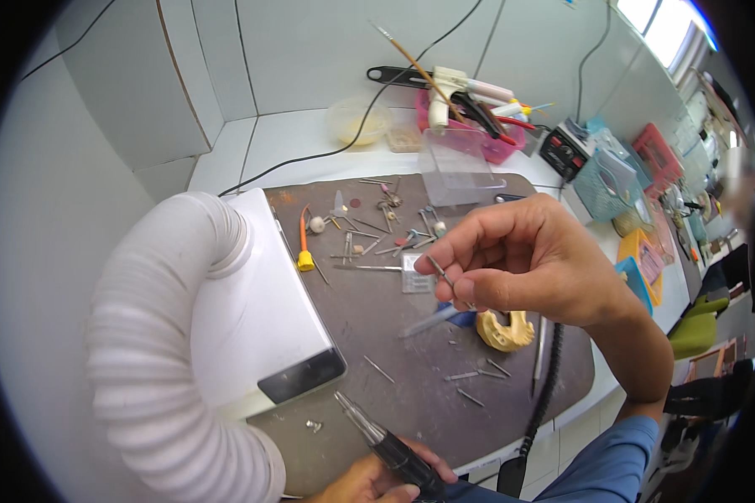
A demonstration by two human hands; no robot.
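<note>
At the lower middle my left hand [365, 484] is closed round a black rotary handpiece [386, 446], whose silver tip points up and to the left. Higher up, to the right of centre, my right hand [528, 264] pinches a thin metal bur [438, 270] between thumb and fingers. Below that hand a yellowish dental cast [507, 334] rests on the dark mat [428, 407]. A blue-handled tool [432, 320] lies beside the cast, partly hidden by my fingers. A small clear case [416, 275] also sits partly behind the right hand.
Loose burs [377, 226] are scattered over the mat. A ribbed white hose [155, 360] curves along the left, by a white box [256, 327]. Behind stand a clear plastic box [455, 172] and a pink basket [503, 151] of tools. A coiled black cord [545, 402] runs at right.
</note>
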